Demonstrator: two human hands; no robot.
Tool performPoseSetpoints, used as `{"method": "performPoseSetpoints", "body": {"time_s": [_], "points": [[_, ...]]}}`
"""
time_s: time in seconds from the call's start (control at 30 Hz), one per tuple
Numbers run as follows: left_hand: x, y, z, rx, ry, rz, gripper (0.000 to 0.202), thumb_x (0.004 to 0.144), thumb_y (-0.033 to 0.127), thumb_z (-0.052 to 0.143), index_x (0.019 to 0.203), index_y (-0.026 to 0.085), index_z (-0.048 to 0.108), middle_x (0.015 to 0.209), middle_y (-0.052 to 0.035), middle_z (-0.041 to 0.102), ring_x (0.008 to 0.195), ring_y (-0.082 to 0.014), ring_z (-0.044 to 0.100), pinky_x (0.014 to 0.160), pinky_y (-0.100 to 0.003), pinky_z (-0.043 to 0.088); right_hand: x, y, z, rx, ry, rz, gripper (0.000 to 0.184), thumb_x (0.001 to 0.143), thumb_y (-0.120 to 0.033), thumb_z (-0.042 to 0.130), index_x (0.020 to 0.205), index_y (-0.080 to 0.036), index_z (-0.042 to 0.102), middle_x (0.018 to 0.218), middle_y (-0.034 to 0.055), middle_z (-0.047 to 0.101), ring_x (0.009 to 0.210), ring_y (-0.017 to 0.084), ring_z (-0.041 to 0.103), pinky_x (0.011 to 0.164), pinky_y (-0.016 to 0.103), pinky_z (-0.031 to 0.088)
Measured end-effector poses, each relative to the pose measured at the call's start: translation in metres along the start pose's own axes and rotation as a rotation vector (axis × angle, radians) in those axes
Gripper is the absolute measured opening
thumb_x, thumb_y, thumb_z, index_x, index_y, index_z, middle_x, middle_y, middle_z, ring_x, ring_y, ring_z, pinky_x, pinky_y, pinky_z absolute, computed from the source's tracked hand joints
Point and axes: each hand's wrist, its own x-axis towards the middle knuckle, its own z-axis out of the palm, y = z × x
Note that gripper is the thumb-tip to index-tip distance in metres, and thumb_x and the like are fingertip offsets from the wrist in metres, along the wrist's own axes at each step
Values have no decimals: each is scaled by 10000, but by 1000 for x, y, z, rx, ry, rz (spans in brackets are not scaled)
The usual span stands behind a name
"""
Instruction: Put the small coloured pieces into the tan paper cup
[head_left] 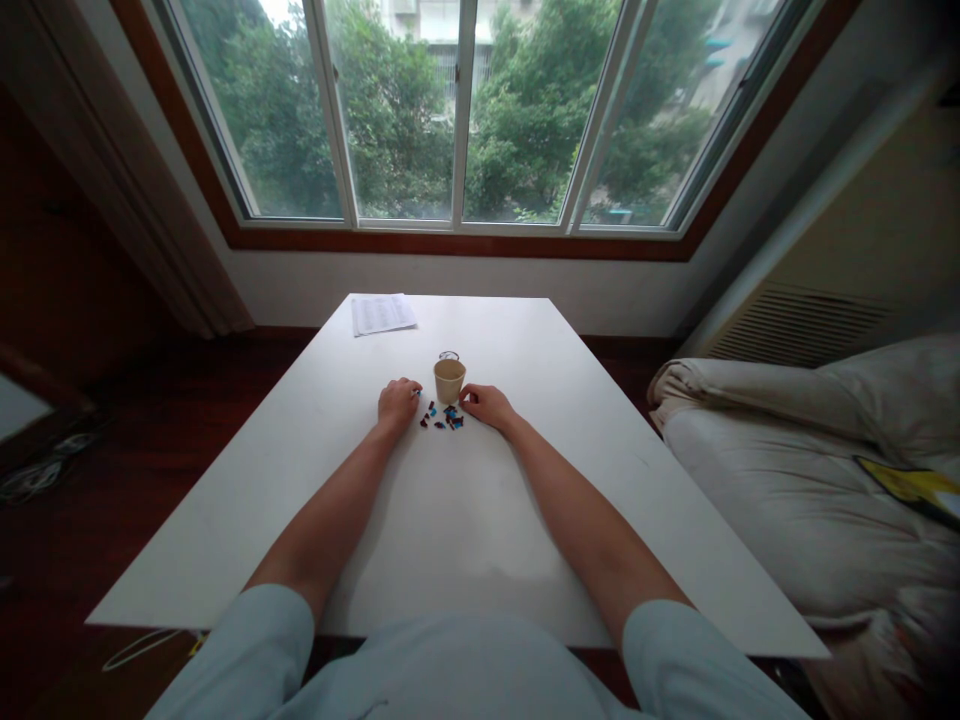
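Note:
A small tan paper cup (449, 380) stands upright on the white table (465, 520). Just in front of it lies a scatter of several small blue and dark red pieces (444, 416). My left hand (397, 403) rests on the table left of the pieces, fingers curled in a pinch near a small blue piece; what it holds, if anything, is too small to tell. My right hand (487, 404) rests to the right of the cup, fingers curled toward the pieces, its fingertips close to the cup's base.
A sheet of printed paper (382, 313) lies at the table's far left corner. A small ring-shaped object (448, 355) sits behind the cup. A padded seat with cream cloth (810, 480) stands to the right; a wide window (465, 110) fills the far wall.

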Motion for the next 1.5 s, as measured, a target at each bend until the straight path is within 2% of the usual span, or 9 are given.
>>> {"method": "performPoseSetpoints", "body": {"time_s": [0.27, 0.43, 1.03, 1.27, 1.5], "points": [[-5, 21, -9, 87, -68, 54, 249, 892, 215, 510, 1016, 242, 725, 1098, -75, 669, 1012, -211, 574, 879, -317, 449, 1, 1, 3, -26, 15, -4, 200, 845, -333, 606, 1006, -264, 702, 774, -28, 657, 676, 109, 542, 606, 212, 327], [-8, 27, -12, 91, -87, 51, 234, 894, 194, 514, 1000, 241, 717, 1066, -74, 663, 1000, -199, 575, 837, -297, 447, 1, 2, 4, -24, 22, -12, 193, 845, -338, 607, 998, -268, 703, 765, -28, 656, 664, 110, 532, 599, 215, 319], [-9, 24, -11, 6, -95, 28, 215, 900, 219, 520, 1016, 260, 696, 1050, -61, 636, 944, -196, 580, 752, -287, 429, -1, -1, 2, -15, 27, 0, 203, 839, -323, 600, 1001, -261, 706, 783, -22, 666, 676, 114, 538, 619, 218, 335], [-6, 22, -4, -27, -95, -25, 208, 885, 198, 543, 1000, 247, 708, 1034, -57, 633, 935, -173, 578, 782, -268, 436, 0, -2, 2, -31, 17, 5, 206, 848, -334, 595, 1008, -263, 703, 783, -23, 667, 683, 114, 547, 612, 215, 329], [-7, 19, 4, -32, -60, -12, 138, 864, 265, 589, 919, 224, 709, 983, -63, 626, 921, -175, 570, 774, -266, 431, 0, -1, 3, -34, 26, -7, 201, 848, -329, 594, 1006, -265, 700, 781, -26, 662, 683, 110, 547, 610, 213, 328]]}}
